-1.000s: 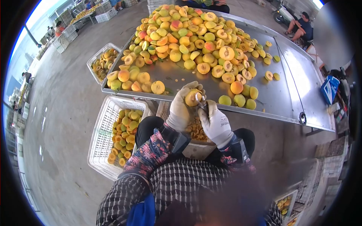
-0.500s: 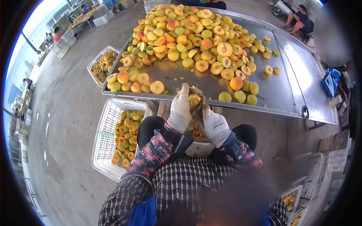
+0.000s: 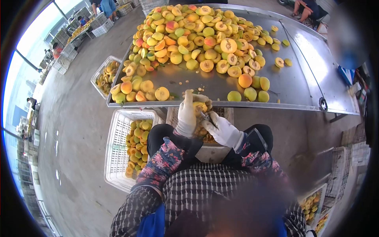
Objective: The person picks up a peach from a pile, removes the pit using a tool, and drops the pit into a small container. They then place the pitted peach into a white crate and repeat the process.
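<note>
My left hand [image 3: 186, 112], in a white glove, grips a yellow peach half [image 3: 199, 107] just below the front edge of the steel table [image 3: 300, 94]. Against that fruit my right hand [image 3: 221, 128], also gloved, holds a small metal pitting tool [image 3: 204, 116]. Both hands hover above a box of pits and scraps [image 3: 203, 136] between my knees. A large pile of whole and halved peaches [image 3: 189, 35] covers the far part of the table.
A white crate of peach halves [image 3: 132, 148] stands on the floor at my left; another crate [image 3: 103, 73] sits by the table's left corner. Stacked crates with fruit [image 3: 316, 205] are at the lower right. People sit and work in the background.
My hands have dropped slightly from the table edge toward the box. The right hand has turned, bringing the tool lower against the peach half. The view has shifted a little.
</note>
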